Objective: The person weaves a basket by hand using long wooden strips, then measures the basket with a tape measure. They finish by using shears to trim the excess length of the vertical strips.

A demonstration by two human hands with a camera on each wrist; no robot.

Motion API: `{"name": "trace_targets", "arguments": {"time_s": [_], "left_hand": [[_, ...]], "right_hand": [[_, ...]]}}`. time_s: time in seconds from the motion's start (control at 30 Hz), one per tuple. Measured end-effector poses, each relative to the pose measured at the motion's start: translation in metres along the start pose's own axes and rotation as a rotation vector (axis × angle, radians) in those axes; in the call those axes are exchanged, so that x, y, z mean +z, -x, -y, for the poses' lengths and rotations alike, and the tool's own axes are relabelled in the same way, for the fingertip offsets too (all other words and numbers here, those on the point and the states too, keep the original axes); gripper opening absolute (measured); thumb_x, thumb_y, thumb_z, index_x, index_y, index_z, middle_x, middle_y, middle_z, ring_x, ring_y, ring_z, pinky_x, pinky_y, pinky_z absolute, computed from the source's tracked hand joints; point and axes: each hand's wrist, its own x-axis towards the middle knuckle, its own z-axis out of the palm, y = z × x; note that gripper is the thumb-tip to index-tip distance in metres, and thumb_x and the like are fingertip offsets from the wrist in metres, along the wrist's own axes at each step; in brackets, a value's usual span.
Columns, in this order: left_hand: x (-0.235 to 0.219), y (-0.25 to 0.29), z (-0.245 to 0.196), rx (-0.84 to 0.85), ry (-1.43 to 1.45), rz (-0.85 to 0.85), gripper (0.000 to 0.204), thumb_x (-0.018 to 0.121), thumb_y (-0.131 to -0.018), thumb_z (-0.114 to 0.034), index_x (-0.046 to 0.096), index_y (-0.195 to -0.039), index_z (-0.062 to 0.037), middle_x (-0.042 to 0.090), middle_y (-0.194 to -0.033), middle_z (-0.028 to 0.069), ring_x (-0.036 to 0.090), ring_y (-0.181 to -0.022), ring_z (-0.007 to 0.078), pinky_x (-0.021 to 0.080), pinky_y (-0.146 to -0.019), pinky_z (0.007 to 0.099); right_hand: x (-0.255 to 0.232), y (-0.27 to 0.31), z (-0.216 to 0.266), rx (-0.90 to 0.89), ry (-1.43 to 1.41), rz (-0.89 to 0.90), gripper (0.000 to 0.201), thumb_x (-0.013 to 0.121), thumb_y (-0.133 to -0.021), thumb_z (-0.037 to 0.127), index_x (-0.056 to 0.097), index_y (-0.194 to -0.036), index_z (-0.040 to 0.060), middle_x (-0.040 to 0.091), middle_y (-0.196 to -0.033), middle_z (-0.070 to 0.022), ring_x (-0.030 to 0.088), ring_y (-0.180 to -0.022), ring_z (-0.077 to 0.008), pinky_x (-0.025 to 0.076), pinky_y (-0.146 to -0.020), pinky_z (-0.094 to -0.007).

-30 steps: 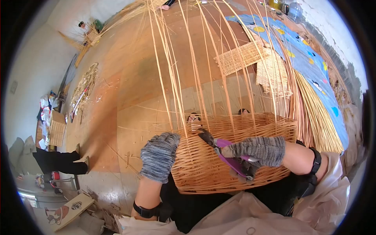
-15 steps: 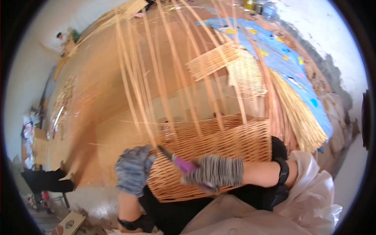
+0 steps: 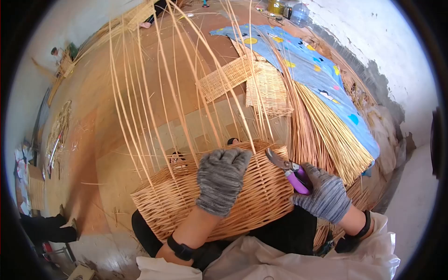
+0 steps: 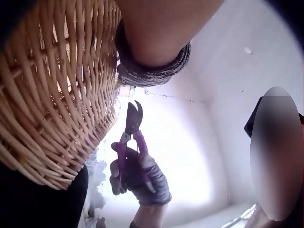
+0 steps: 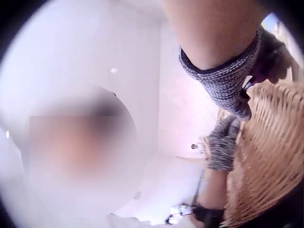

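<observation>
A wicker basket (image 3: 163, 210) with woven sides lies across the person's lap, and long upright stakes (image 3: 178, 100) rise from its weave. The gloved left hand (image 3: 222, 182) grips the near rim around the middle, fingers curled over the edge. At the basket's right end the gloved right hand (image 3: 325, 193) holds pruning shears (image 3: 297, 181) by their purple handles. Their blades point toward the rim beside a stake. In the left wrist view the shears (image 4: 134, 118) show their blades parted, near the woven wall (image 4: 61, 90).
Beyond the basket lie woven panels (image 3: 268, 88), and bundles of long rods (image 3: 333, 135) lie to the right on a blue patterned cloth (image 3: 322, 77). Scraps (image 3: 58, 128) are heaped on the floor at left. Another person's legs (image 3: 49, 227) show at lower left.
The left hand has moved right along the rim, from the left corner to the middle. The right hand has carried the shears to the basket's right end. The head view has shifted right.
</observation>
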Motion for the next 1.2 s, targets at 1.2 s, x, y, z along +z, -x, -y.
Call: {"name": "trace_targets", "arguments": {"time_s": [1.2], "left_hand": [[0.021, -0.005, -0.006, -0.156, 0.009, 0.129, 0.019, 0.055, -0.087, -0.022, 0.066, -0.091, -0.0078, 0.065, -0.09, 0.0086, 0.057, -0.088, 0.0278, 0.04, -0.088, 0.0399]], "right_hand": [[0.025, -0.008, 0.004, 0.021, 0.056, -0.004, 0.075, 0.064, -0.075, 0.045, 0.042, -0.128, -0.0023, 0.058, -0.104, -0.0228, 0.059, -0.09, -0.0346, 0.048, -0.078, -0.0423]]}}
